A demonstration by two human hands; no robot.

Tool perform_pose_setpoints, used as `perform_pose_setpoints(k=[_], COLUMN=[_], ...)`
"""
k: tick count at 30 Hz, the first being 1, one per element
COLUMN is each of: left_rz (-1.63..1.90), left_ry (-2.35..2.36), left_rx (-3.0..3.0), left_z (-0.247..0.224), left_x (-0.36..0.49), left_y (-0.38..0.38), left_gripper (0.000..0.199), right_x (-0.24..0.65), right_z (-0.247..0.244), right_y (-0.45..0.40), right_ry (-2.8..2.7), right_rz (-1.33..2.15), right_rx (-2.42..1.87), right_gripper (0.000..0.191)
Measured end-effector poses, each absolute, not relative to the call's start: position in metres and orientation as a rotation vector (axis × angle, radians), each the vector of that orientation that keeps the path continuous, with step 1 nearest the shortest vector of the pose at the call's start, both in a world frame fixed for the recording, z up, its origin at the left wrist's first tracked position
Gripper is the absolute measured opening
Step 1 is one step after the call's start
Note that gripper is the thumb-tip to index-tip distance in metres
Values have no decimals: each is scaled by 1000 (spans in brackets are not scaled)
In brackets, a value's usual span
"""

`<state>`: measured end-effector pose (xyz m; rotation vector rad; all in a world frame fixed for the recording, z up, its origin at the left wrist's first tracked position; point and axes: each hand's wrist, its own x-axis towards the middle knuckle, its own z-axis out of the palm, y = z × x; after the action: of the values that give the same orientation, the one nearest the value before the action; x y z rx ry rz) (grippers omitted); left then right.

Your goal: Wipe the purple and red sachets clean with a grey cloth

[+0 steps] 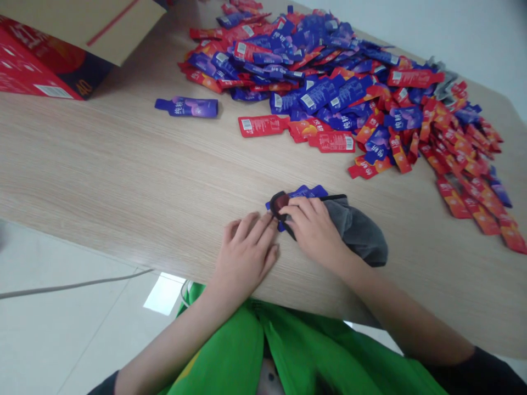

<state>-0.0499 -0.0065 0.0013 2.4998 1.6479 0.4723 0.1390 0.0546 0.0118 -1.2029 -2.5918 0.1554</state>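
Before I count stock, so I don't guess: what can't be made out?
All head view:
- Carton: inside behind its flap, left side cropped by the edge.
- Blue packets under the gray pouch: partly covered by it and the right hand.
- Pile: lower packets buried.
- Packets' fine print: blurred, too small.

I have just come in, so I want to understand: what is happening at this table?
The person's right hand is on a grey cloth item with black edging; the left hand rests on the pale wood-patterned table, fingertips close to that item. Flat blue sachets show partly past it. Beyond lies a large heap of red and blue sachets.
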Motion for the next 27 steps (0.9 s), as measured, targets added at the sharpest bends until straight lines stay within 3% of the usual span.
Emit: perform_pose_setpoints(k=[5, 11, 19, 24, 27], left_rz=[460, 485, 463, 480, 473], left_ry=[1647, 1617, 1631, 1631, 1622], left_rx=[2525, 2503, 2504, 2513, 2519], left_z=[0, -2, 0, -2, -2], left_x=[-50, -52, -50, -50, -50], left_y=[-6, -6, -6, -6, -5], left_gripper=[44, 46, 38, 45, 45], right_x=[181, 161, 146, 178, 176], right_z=[2, 34, 22, 14, 27], right_y=[86, 65, 54, 76, 77], right_ry=[-2302, -2112, -2632, -2351, -2211], right_rz=[101, 197, 223, 159, 192], right_rx=[-1423, -1245, -1194, -1445, -1388], right_gripper=[18, 10, 30, 27, 22])
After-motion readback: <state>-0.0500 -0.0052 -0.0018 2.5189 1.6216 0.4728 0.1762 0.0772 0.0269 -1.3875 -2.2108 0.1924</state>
